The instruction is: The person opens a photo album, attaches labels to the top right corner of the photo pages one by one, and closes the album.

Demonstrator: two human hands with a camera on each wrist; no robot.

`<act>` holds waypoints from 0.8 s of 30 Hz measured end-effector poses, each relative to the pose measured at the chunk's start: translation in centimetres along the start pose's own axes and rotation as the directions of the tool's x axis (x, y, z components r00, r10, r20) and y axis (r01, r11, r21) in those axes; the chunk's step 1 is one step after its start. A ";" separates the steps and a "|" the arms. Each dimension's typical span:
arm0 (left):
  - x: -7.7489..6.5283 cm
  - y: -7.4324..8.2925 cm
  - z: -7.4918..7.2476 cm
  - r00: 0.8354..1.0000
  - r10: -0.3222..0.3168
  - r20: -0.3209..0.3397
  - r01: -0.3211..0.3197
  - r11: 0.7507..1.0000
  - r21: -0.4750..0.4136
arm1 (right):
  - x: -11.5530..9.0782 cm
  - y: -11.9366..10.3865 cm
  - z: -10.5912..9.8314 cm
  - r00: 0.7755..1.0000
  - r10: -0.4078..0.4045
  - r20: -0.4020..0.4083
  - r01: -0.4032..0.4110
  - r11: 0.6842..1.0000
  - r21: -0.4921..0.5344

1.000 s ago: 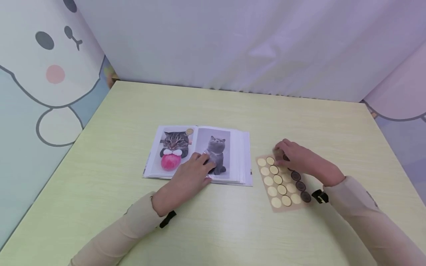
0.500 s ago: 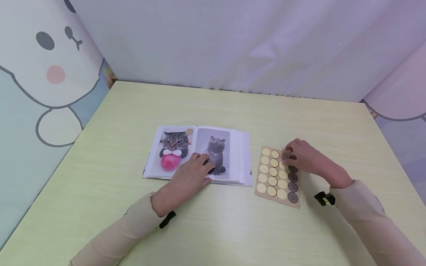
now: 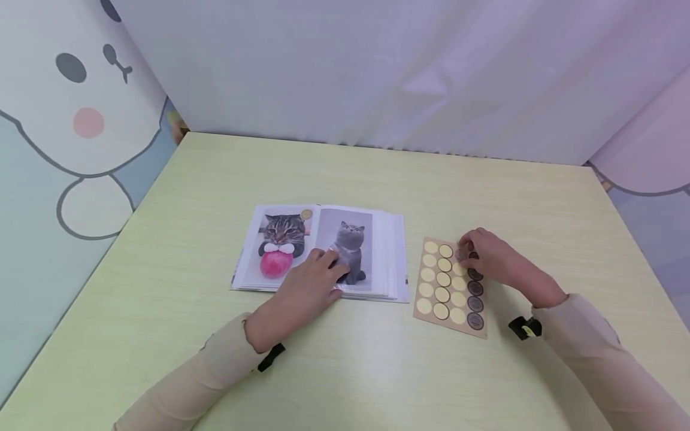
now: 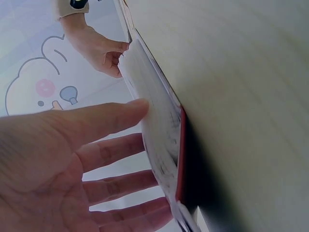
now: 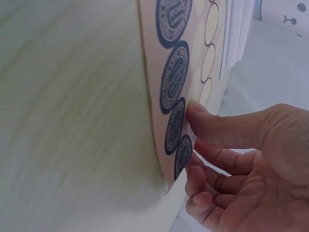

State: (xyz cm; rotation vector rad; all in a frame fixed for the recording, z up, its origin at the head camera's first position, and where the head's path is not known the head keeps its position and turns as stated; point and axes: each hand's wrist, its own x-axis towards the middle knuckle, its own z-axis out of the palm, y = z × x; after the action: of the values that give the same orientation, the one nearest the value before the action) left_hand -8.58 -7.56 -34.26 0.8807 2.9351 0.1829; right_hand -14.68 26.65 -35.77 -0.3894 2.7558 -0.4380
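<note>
My left hand [image 3: 308, 286] rests on the right page of an open photo album [image 3: 388, 254], over the lower part of a grey cat photo. In the left wrist view its fingers lie fairly straight across the page, with the thumb [image 4: 130, 112] at the page edge. A brown sheet of round stickers [image 3: 450, 323] lies right of the album, with cream and dark circles in rows. At its far end my right hand [image 3: 495, 254] pinches a round sticker between thumb and fingers; the fingers [image 5: 227, 159] partly hide it. One corner of the sheet curls up in the right wrist view.
The left page bears a photo of a tabby cat [image 3: 286, 227] with a pink ball, and a round gold sticker [image 3: 306, 214] near its top corner. Everything lies on a pale wooden table [image 3: 345, 371]. A white curtain [image 3: 377, 72] hangs behind it.
The sticker sheet has turned and its far end has shifted away under my right hand, which moved slightly right. My left hand and the album have stayed in place.
</note>
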 end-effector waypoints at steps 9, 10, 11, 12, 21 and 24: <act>0.0 0.0 0.0 1.000 0.005 -0.006 -0.005 1.000 0.011 | -0.4 -0.2 0.4 0.998 0.029 -0.053 -0.029 1.000 0.008; 0.0 0.0 0.0 1.000 0.006 -0.006 -0.006 1.000 0.010 | -0.4 -0.2 0.4 0.998 0.036 -0.059 -0.035 0.999 0.016; 0.0 0.0 0.0 1.000 0.006 -0.007 -0.006 1.000 0.010 | -0.5 -0.3 0.4 0.997 0.042 -0.064 -0.041 0.999 0.020; 0.0 0.0 0.0 1.000 0.006 -0.007 -0.006 1.000 0.009 | -0.5 -0.4 0.5 0.997 0.048 -0.069 -0.046 0.999 0.022; 0.0 0.0 -0.1 1.000 -0.005 0.017 0.005 1.000 0.007 | -1.0 -0.8 0.7 0.992 0.041 -0.118 -0.044 0.999 -0.029; 0.0 0.0 -0.1 1.000 -0.008 0.022 0.008 1.000 0.011 | -1.1 -0.8 0.7 0.990 0.026 -0.138 -0.031 0.999 -0.037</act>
State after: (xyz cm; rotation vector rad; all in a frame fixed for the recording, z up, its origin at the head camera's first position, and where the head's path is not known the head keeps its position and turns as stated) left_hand -8.58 -7.53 -34.18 0.8663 2.9214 0.1560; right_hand -13.26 26.04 -35.87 -0.3404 2.9040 -0.4183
